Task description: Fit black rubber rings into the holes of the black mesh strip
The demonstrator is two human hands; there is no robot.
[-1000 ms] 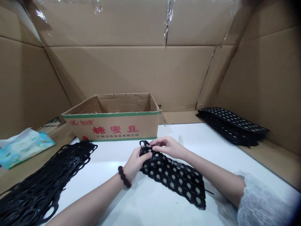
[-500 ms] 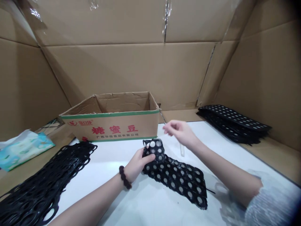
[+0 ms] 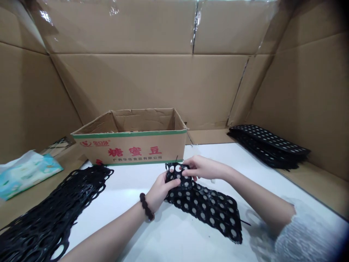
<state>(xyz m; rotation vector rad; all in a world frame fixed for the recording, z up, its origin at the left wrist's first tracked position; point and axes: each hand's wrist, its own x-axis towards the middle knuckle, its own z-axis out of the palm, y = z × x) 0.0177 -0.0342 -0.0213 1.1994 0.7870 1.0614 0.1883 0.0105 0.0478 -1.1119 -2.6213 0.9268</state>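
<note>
A black sheet dotted with round whitish discs (image 3: 211, 209) lies on the white tabletop, its far left end folded up. My left hand (image 3: 160, 189), a dark beaded band at the wrist, pinches that raised end with the thumb on top. From the right, my right hand (image 3: 200, 168) touches the same end, thumb and fingers closed around its edge. Some holes near the top edge look open and see-through. To the left lies a heap of black sheets with large round holes (image 3: 51, 211).
An open cardboard box (image 3: 131, 145) with red lettering stands behind my hands. At the back right rests a stack of black dotted sheets (image 3: 268, 143). A tissue pack (image 3: 29, 174) sits at far left. Cardboard walls (image 3: 152, 80) enclose the table. Clear plastic (image 3: 261, 236) lies by my right sleeve.
My right hand has come down and left from above the table onto the raised end of the dotted sheet. My left hand keeps its hold.
</note>
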